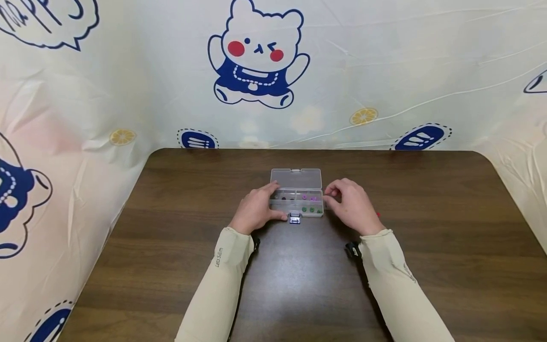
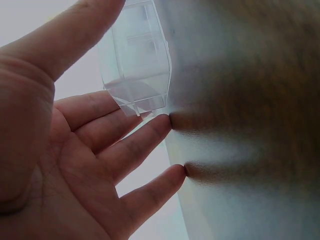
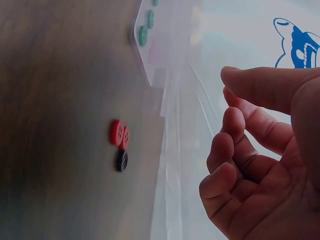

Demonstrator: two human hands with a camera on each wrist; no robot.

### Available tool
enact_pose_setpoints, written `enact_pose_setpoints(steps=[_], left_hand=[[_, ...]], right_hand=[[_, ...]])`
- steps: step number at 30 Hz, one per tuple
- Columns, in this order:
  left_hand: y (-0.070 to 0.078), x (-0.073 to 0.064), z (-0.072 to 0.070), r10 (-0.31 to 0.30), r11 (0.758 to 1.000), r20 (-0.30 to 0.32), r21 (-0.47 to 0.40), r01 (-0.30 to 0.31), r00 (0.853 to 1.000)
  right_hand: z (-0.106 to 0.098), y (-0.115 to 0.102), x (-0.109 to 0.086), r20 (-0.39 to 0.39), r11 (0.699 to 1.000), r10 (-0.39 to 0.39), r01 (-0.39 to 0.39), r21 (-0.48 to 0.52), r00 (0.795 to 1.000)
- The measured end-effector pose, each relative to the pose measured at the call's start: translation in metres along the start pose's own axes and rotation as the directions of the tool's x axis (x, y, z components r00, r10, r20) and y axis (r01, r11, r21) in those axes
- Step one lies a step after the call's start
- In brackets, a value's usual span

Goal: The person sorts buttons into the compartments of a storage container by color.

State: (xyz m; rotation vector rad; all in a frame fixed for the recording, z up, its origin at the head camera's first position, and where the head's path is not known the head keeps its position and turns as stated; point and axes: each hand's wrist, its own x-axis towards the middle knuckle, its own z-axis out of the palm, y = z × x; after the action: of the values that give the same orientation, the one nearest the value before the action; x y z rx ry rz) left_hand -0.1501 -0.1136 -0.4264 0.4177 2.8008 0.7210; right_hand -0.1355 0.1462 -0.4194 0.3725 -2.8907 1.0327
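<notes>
A clear plastic compartment box (image 1: 288,207) stands on the table with its lid (image 1: 296,179) raised at the back. My left hand (image 1: 255,205) grips the box's left end, thumb at the front edge and fingers behind. Two of its fingertips touch the table in the left wrist view. Purple buttons (image 1: 304,197), green buttons (image 1: 312,209) and dark pieces (image 1: 284,198) lie in separate compartments. Beside the box's right end, my right hand (image 1: 351,203) has loosely curled fingers, with nothing visible between thumb and forefinger. Red buttons (image 3: 118,132) and a black button (image 3: 122,161) lie on the table.
A latch (image 1: 295,218) sticks out from the box's front edge. The brown wooden table (image 1: 299,294) extends all around the box. Behind it hangs a pale printed cloth (image 1: 342,71), which also covers both sides.
</notes>
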Motion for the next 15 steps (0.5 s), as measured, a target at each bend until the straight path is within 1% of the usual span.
enact_pose_setpoints(steps=[15], left_hand=[[0.001, 0.0, 0.0, -0.005, 1.0, 0.012, 0.005, 0.005, 1.0]], right_hand=[[-0.006, 0.021, -0.009, 0.01, 0.997, 0.075, -0.075, 0.008, 0.997]])
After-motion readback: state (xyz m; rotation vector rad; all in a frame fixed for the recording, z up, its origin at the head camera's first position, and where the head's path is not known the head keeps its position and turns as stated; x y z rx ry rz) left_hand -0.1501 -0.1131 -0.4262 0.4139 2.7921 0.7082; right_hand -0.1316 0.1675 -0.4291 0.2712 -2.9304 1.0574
